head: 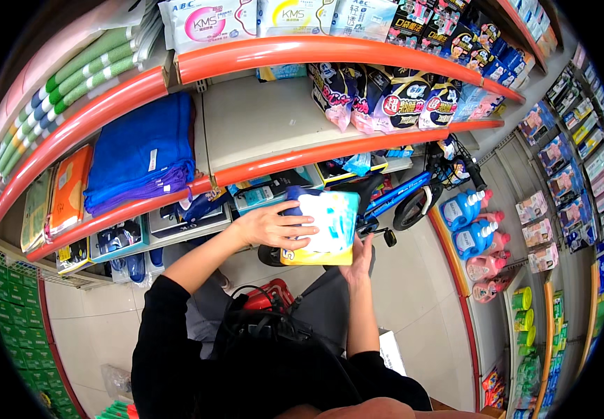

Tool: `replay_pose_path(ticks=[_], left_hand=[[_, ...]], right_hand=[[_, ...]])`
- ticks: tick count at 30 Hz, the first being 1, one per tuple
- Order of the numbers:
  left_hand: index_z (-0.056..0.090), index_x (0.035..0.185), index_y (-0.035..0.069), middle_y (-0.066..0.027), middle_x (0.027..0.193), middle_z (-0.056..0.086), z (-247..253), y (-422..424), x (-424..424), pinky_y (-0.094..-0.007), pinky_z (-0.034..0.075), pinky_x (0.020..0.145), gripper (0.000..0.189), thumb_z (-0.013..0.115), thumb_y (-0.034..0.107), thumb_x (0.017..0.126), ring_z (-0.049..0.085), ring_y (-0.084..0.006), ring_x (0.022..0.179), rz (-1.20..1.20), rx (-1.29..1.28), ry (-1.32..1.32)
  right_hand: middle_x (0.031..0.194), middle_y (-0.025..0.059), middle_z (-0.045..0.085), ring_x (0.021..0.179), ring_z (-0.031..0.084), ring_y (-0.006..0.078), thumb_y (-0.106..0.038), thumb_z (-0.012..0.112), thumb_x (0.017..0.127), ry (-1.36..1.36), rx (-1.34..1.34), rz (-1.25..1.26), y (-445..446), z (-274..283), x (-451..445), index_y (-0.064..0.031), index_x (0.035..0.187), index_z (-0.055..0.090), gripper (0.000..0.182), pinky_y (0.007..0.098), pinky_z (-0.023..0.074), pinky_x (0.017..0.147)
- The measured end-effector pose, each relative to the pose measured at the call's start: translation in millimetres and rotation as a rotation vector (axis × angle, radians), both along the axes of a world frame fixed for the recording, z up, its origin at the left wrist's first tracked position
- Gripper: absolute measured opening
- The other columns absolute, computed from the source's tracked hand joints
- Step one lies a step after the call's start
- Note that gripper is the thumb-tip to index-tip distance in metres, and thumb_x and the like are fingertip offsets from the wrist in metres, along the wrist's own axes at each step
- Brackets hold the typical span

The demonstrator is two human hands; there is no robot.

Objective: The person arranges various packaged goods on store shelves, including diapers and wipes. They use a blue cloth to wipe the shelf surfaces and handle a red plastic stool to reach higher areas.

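A soft-looking package [330, 225] in white, yellow, light blue and dark blue is held in front of my lap. My left hand [275, 228] lies across its left part, fingers spread over the front face. My right hand [359, 260] supports the lower right edge, its palm partly hidden behind the package. Glare washes out much of the printed front. Just beyond it is the lowest shelf, with boxed goods [275, 186] under an orange-red shelf edge [281, 160].
A blue bicycle [399, 193] stands right of the package. Blue detergent bottles [461, 209] line the right shelf. Sanitary pad packs [393, 99] and folded blue towels [137, 144] sit on the shelves ahead. A red stool [270, 296] shows between my legs.
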State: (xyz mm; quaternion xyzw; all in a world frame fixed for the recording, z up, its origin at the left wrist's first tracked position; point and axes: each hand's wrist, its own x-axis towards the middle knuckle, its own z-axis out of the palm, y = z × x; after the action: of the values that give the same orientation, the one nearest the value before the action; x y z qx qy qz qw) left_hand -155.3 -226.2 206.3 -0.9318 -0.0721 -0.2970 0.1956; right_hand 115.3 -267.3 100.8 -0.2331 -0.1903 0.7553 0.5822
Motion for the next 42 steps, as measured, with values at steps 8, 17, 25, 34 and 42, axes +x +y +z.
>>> replay_pose_path(ticks=[8,17,25,34,42], left_hand=[[0.052,0.125,0.004,-0.0137,0.119,0.062,5.1,-6.5,9.1,-0.037,0.045,0.1,0.037,0.059,0.01,0.089,0.06,-0.0297,0.112,0.255,-1.097,-0.884],[0.018,0.147,0.003,-0.0118,0.133,0.049,7.0,-32.3,43.2,-0.0342,0.039,0.106,0.1,0.083,0.003,0.071,0.049,-0.0201,0.123,0.11,-1.612,-1.228],[0.034,0.125,-0.003,-0.0187,0.109,0.061,100.6,54.4,-36.1,-0.0343,0.055,0.083,0.08,0.087,0.013,0.068,0.063,-0.0234,0.101,0.501,-0.966,-1.324],[0.054,0.121,-0.001,-0.0114,0.119,0.059,77.0,266.8,-93.9,-0.0333,0.045,0.096,0.054,0.08,0.021,0.079,0.055,-0.0211,0.111,0.225,-1.036,-1.171],[0.056,0.122,0.003,-0.0106,0.118,0.06,18.1,343.9,-68.9,-0.0347,0.046,0.096,0.051,0.078,0.025,0.082,0.055,-0.022,0.11,0.698,-0.575,-1.005]], right_hand=[[0.122,0.0083,0.06,0.111,0.06,0.0226,-0.02,0.071,0.084,-0.119,0.005,-0.228,-9.4,53.0,-34.5,-0.0004,0.131,0.046,0.057,0.0385,0.0475,0.097],[0.14,0.0083,0.046,0.127,0.046,0.0224,-0.016,0.061,0.094,-0.083,0.131,-0.257,-7.1,42.9,-69.7,-0.0032,0.143,0.031,0.059,0.0393,0.0358,0.108],[0.133,0.0243,0.047,0.125,0.044,0.0357,-0.026,0.066,0.089,-1.525,0.393,-0.496,-1.5,-14.4,-0.5,0.0013,0.136,0.041,0.06,0.0441,0.033,0.107],[0.133,0.0246,0.046,0.126,0.041,0.0397,-0.029,0.066,0.084,-1.932,0.218,-0.475,-18.4,-94.0,39.6,0.0022,0.129,0.046,0.058,0.0474,0.0297,0.108],[0.132,0.0217,0.049,0.126,0.042,0.0371,-0.032,0.067,0.083,-1.988,0.151,-0.482,-7.0,-96.7,36.2,0.0015,0.128,0.048,0.059,0.0463,0.0302,0.107]])
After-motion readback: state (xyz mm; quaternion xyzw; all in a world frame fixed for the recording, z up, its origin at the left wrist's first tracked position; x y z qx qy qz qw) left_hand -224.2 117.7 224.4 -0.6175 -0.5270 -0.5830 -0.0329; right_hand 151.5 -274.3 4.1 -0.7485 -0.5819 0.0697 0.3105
